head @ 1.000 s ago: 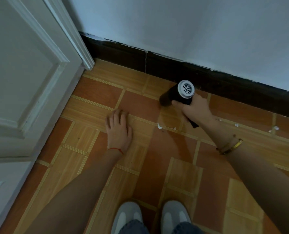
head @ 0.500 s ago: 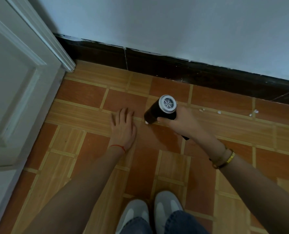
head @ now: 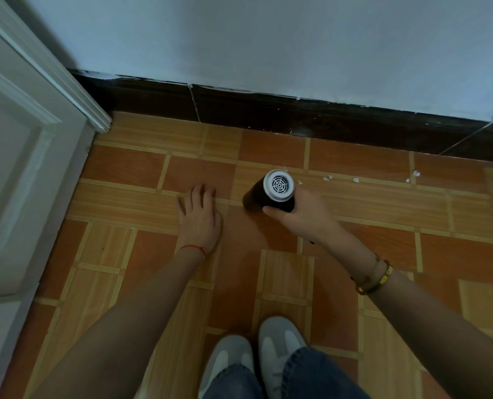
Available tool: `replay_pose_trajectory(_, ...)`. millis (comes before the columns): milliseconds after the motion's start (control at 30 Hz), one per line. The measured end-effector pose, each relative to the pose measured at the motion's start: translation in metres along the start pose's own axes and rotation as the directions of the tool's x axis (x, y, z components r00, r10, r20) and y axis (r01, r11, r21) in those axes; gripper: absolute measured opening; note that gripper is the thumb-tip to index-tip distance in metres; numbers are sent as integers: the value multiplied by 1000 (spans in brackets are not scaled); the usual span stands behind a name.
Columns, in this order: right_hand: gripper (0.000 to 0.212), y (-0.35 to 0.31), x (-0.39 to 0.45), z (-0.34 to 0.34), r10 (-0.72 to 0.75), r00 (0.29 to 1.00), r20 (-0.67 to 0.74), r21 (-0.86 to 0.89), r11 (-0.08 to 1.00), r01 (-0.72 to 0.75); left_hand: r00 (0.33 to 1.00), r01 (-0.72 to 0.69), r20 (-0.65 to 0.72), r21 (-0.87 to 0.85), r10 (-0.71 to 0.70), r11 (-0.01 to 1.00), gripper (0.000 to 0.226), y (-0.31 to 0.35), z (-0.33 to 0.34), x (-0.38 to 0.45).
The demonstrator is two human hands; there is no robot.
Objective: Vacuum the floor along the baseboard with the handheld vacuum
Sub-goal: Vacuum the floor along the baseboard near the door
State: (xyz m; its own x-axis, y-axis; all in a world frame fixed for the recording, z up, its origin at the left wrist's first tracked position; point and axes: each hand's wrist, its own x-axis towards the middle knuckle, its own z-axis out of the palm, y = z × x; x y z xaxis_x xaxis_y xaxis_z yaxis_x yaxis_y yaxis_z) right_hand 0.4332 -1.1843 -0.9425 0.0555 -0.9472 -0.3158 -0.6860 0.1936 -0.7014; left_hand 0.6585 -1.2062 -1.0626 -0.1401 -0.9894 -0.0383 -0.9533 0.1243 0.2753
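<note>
Right hand (head: 305, 214) grips the handheld vacuum (head: 271, 194) near the baseboard (head: 297, 122); left hand (head: 200, 220) rests flat on the floor (head: 130, 174).

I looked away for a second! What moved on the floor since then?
The right hand pulled the handheld vacuum back from the black baseboard, toward the shoes and nearer the left hand. The grip did not change. The left hand stayed flat on the floor, and the white crumbs still lie there.

— Where's everything?
— My left hand (head: 200, 218) lies flat on the floor (head: 383, 240), the vacuum (head: 271, 194) in my right hand (head: 303, 216) just beside it. Baseboard (head: 268, 116) ahead, door (head: 18, 156) left, scraps (head: 354, 180) right, shoes (head: 257, 352) nearest me.
</note>
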Motion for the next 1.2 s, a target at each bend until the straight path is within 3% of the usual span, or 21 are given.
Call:
replay_pose_trajectory(300, 60, 17, -5, 0, 72, 989, -126, -4, 997, -73, 1000, 6, 13, 18, -7, 1000, 51, 6, -4, -2)
replay_pose_trajectory(533, 55, 11, -10, 10, 27, 999, 35, -5, 1000, -27, 998, 2, 65, 24, -4, 1000, 55, 6, -7, -3)
replay_pose_trajectory(700, 58, 13, -15, 8, 95, 984, -150, -9, 995, -97, 999, -17, 45, 47, 15, 999, 53, 4, -7, -4)
replay_pose_trajectory(900, 44, 22, -29, 2, 118, 993, 19, 45, 992, -119, 998, -54, 20, 65, 53, 996, 53, 18, -6, 0)
replay_pose_trajectory(1000, 39, 31, -29, 0, 177, 976, -125, 88, 982, -167, 999, -53, 4, 27, 53, 998, 54, 31, -1, 5)
replay_pose_trajectory(1200, 54, 51, -18, -17, 228, 906, -355, 132, 972, -193, 996, -94, -5, -19, 94, 995, 54, 51, 9, 16)
